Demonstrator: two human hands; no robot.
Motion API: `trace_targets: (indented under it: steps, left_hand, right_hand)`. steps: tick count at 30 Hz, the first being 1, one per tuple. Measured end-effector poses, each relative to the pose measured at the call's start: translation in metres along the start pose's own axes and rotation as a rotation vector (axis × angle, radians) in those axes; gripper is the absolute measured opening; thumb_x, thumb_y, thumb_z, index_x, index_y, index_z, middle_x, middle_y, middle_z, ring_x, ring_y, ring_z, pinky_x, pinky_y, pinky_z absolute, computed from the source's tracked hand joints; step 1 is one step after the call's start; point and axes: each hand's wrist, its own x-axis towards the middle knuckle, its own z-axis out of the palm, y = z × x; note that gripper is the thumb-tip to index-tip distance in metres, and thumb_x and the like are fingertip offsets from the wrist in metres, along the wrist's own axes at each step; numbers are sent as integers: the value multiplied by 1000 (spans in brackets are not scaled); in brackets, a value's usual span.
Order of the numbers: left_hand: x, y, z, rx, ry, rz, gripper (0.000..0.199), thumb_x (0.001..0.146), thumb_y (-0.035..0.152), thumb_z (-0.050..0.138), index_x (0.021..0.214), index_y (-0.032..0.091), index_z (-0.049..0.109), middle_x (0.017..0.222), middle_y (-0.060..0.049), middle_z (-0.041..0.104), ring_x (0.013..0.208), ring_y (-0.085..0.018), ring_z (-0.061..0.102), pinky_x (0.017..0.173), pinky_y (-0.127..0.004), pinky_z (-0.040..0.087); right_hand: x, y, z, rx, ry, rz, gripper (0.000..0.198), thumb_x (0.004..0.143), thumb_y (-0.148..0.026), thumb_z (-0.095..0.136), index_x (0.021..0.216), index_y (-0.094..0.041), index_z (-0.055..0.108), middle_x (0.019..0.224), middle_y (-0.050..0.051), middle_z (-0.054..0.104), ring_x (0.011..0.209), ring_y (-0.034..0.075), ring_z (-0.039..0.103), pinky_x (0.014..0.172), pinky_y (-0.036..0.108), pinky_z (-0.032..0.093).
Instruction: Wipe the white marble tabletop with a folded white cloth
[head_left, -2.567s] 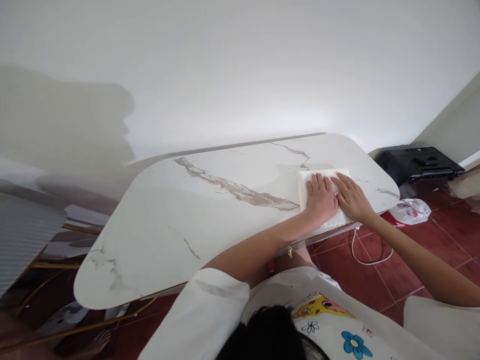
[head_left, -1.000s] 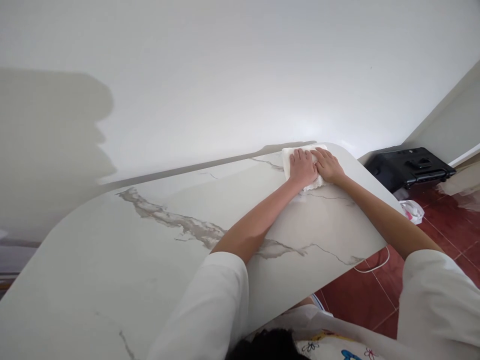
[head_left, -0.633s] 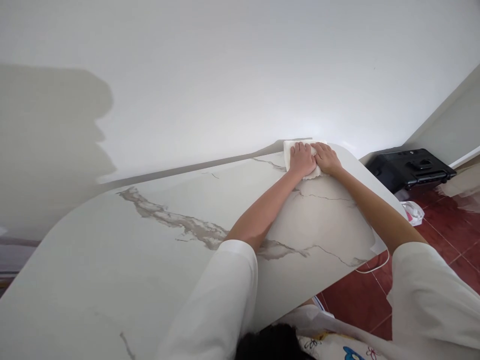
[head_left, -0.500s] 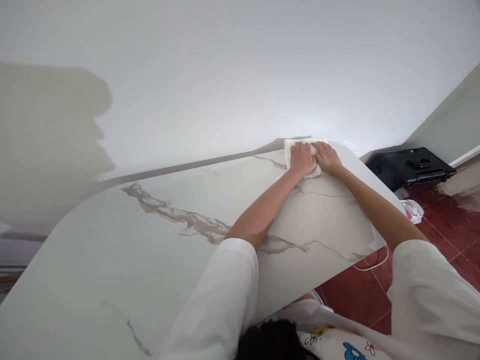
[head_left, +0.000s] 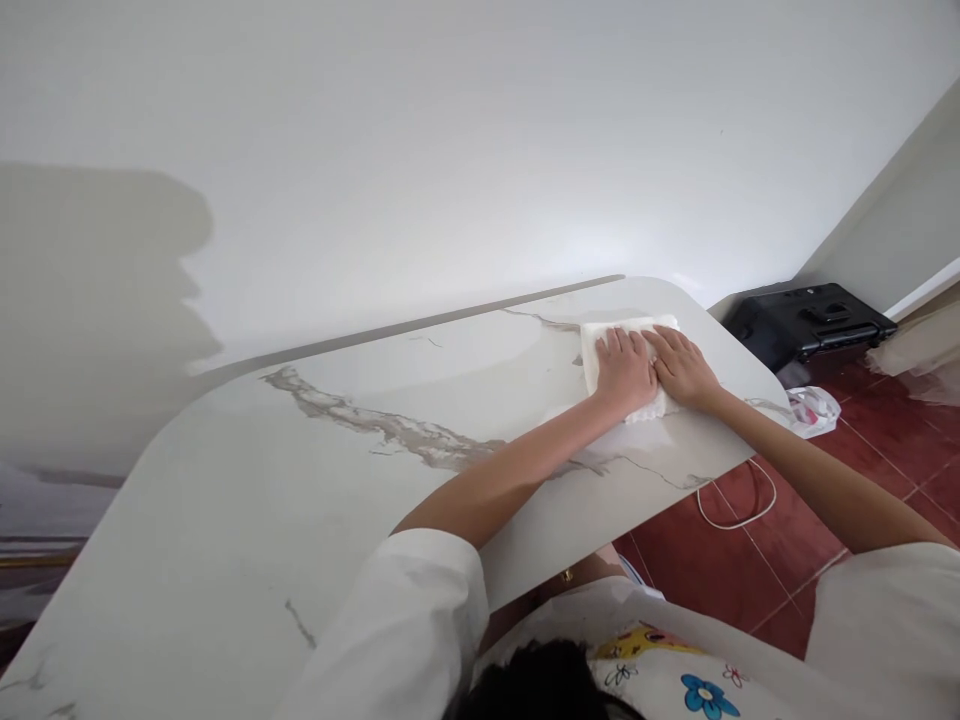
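Observation:
A folded white cloth (head_left: 592,345) lies flat on a white marble-patterned table (head_left: 300,500), toward its right end. My left hand (head_left: 624,368) presses down on the cloth from above, with its fingers stretched out over it. Right beside it, touching near the thumbs, my right hand (head_left: 684,368) rests with extended fingers on the right part of the cloth. Both palms face down, and the middle of the cloth is hidden beneath them.
The table's back edge runs along a white wall (head_left: 450,150). Beyond its right end a black case (head_left: 810,325) stands on the red tiled floor (head_left: 720,570), near a plastic bag (head_left: 814,410). A white cable (head_left: 739,525) loops on the floor below the front edge.
Both hands and the cloth have slid from the table's back edge toward me and slightly right. The strip of table by the wall is now uncovered.

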Motion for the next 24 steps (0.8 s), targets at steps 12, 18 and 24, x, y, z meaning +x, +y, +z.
trace_targets:
  steps: [12, 18, 24]
  left_hand:
    - [-51, 43, -3, 0, -23, 76, 60, 95, 33, 29, 144, -2, 28, 150, -27, 30, 141, -38, 22, 112, -56, 22]
    - [-67, 58, -6, -8, -32, 113, 61, 95, 34, 30, 143, -3, 28, 149, -28, 30, 141, -40, 22, 112, -57, 22]
    - [-67, 68, -6, -15, -24, 148, 61, 94, 33, 32, 143, -3, 28, 149, -28, 30, 141, -40, 22, 112, -57, 22]
  right_hand:
    - [-73, -1, -19, -16, 26, 21, 52, 92, -28, 28, 143, -25, 35, 145, 9, 42, 136, 26, 36, 110, 49, 34]
    - [-97, -1, -27, -29, 40, 50, 50, 92, -30, 30, 140, -22, 41, 145, 9, 44, 134, 27, 40, 108, 48, 37]
    - [-109, 4, -29, -35, 84, 81, 49, 93, -29, 28, 139, -20, 43, 144, 10, 46, 134, 26, 40, 109, 48, 37]
